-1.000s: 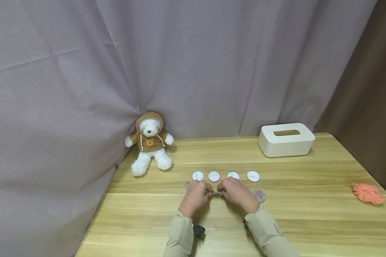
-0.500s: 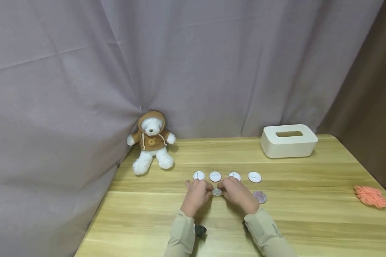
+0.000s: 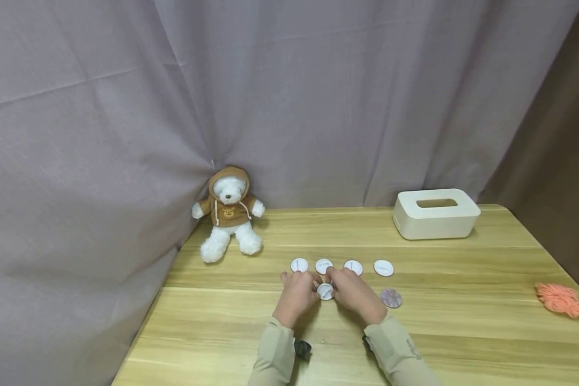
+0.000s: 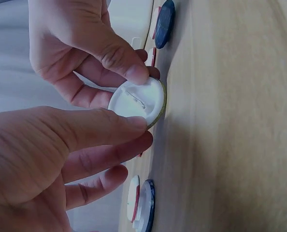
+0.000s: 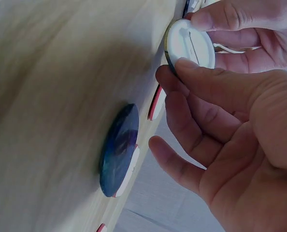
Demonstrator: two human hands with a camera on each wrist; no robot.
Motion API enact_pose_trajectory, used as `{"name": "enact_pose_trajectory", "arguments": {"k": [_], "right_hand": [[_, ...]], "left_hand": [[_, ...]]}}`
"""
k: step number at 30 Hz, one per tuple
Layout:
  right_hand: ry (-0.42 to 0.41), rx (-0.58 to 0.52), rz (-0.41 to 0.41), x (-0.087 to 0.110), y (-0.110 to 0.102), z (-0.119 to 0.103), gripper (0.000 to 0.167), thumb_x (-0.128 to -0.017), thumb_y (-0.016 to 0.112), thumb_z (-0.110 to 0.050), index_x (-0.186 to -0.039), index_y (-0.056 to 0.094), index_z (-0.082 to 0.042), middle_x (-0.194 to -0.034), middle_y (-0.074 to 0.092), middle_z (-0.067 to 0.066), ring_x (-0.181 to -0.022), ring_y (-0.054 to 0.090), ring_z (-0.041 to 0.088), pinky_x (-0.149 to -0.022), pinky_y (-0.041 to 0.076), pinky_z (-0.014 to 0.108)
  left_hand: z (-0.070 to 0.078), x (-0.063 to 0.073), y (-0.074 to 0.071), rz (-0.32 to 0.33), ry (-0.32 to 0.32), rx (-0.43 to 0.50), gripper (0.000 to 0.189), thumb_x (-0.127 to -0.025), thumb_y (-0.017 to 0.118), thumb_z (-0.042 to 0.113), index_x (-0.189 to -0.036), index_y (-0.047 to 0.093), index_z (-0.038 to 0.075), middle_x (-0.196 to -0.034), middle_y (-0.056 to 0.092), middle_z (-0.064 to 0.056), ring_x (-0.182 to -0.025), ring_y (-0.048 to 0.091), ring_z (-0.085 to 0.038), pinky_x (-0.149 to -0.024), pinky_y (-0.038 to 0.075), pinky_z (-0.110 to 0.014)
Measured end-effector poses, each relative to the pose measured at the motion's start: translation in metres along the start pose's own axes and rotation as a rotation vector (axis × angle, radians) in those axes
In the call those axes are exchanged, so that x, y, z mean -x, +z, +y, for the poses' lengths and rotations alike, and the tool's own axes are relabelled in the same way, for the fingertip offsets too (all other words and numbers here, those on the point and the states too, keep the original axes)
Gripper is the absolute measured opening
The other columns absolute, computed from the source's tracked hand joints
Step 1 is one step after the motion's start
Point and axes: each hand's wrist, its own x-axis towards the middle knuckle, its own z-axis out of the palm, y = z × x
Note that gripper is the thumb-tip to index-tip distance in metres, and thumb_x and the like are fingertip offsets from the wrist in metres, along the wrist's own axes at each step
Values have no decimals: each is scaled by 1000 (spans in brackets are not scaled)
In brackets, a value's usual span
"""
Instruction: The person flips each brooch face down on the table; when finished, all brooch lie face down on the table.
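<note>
Both hands pinch one round pin-back button badge (image 3: 325, 291) between them, above the wooden table. Its white back with the metal safety pin (image 4: 135, 99) faces up and toward the wearer. My left hand (image 3: 295, 296) holds the left edge, thumb on the white back. On the opposite edge, my right hand (image 3: 356, 294) grips with its thumb on the back too, its other fingers loosely curled, as the right wrist view shows. The badge's front is hidden. A patterned purple-pink badge (image 3: 391, 298) lies face up to the right of the right hand.
Several badges lie white side up in a row beyond the hands, the rightmost badge (image 3: 383, 268) among them. A teddy bear (image 3: 229, 214) in a brown hoodie sits back left. A cream tissue box (image 3: 436, 222) stands back right, coral yarn (image 3: 561, 300) at the right edge.
The held badge has tipped from edge-on to showing its white back. Both hands keep their grip in nearly the same place; the head view has shifted slightly.
</note>
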Motion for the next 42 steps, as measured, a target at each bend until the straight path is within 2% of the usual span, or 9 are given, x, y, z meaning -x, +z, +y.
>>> {"name": "enact_pose_trajectory", "arguments": {"k": [4, 7, 11, 16, 20, 23, 31, 37, 42], "right_hand": [[31, 7, -18, -1, 1, 0, 29, -66, 72, 11, -78, 57, -11, -66, 55, -5, -63, 51, 15, -60, 43, 33], [51, 13, -28, -1, 1, 0, 30, -66, 73, 10, -78, 57, -12, -65, 52, -7, -63, 50, 15, -60, 43, 34], [66, 24, -27, -3, 2, 1, 30, -65, 74, 9, -75, 57, -13, -65, 51, -8, -63, 50, 15, -60, 42, 35], [70, 45, -29, -4, 2, 1, 27, -64, 72, 10, -70, 57, -13, -65, 51, -6, -62, 49, 15, -60, 43, 35], [68, 41, -48, -2, 4, 0, 27, -64, 71, 11, -66, 57, -12, -63, 50, -5, -60, 46, 14, -58, 41, 34], [60, 39, -61, -1, 5, -2, 28, -64, 71, 12, -64, 56, -12, -62, 48, -6, -59, 43, 13, -56, 39, 32], [72, 29, -67, 1, 7, -5, 32, -67, 69, 12, -60, 53, -14, -60, 43, -8, -57, 39, 12, -54, 36, 30], [88, 35, -69, -1, 6, 2, 33, -69, 74, 7, -62, 51, -15, -61, 42, -7, -59, 40, 14, -56, 37, 32], [112, 29, -57, -3, -3, 5, 16, -71, 76, 3, -76, 65, -8, -64, 50, -5, -67, 53, 20, -66, 47, 41]], "left_hand": [[0, -1, 1, -7, -16, 26, 22, -66, 80, 2, -83, 74, 14, -72, 70, 9, -77, 66, -19, -89, 37, -72], [0, -1, 1, -17, -27, 31, 23, -66, 81, 2, -84, 72, 14, -68, 68, 9, -76, 65, -19, -90, 36, -71], [0, -3, 3, -24, -21, 27, 23, -66, 80, 2, -84, 74, 14, -73, 70, 7, -77, 65, -20, -91, 37, -70], [0, -3, 5, -23, 4, -28, 17, -65, 79, 5, -73, 71, 17, -68, 65, 9, -75, 64, -21, -87, 40, -68], [1, 0, 5, -36, -13, -55, 19, -65, 83, 11, -68, 66, 18, -66, 54, 8, -76, 61, -22, -83, 42, -63], [1, 3, 6, -54, -38, -45, 19, -65, 85, 13, -68, 67, 18, -71, 52, 6, -79, 60, -24, -84, 42, -63], [2, 7, 6, -108, -77, 11, 23, -65, 86, 11, -65, 64, 18, -74, 51, 4, -87, 60, -30, -90, 35, -73], [2, 3, 3, -84, -69, 1, 21, -64, 85, 13, -67, 65, 17, -76, 54, 2, -83, 59, -28, -88, 37, -68], [4, -2, -2, -76, -79, 5, 16, -67, 83, 17, -77, 71, 15, -83, 61, 0, -83, 58, -28, -88, 36, -66]]}}
